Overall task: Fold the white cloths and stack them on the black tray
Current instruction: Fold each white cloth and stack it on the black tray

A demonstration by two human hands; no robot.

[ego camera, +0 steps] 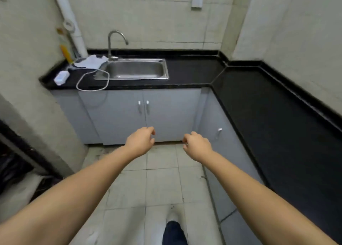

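A crumpled white cloth lies on the black counter at the far left, beside the tap. No black tray is in view. Both my arms stretch out in front of me over the tiled floor. My left hand hangs in the air with its fingers loosely curled and nothing in them. My right hand is level with it, fingers also curled and empty. Both hands are well short of the counter and far from the cloth.
A steel sink with a curved tap is set in the counter. A small white box and a looped white cable lie left of it. The black counter runs on along the right wall. Grey cabinet doors stand below.
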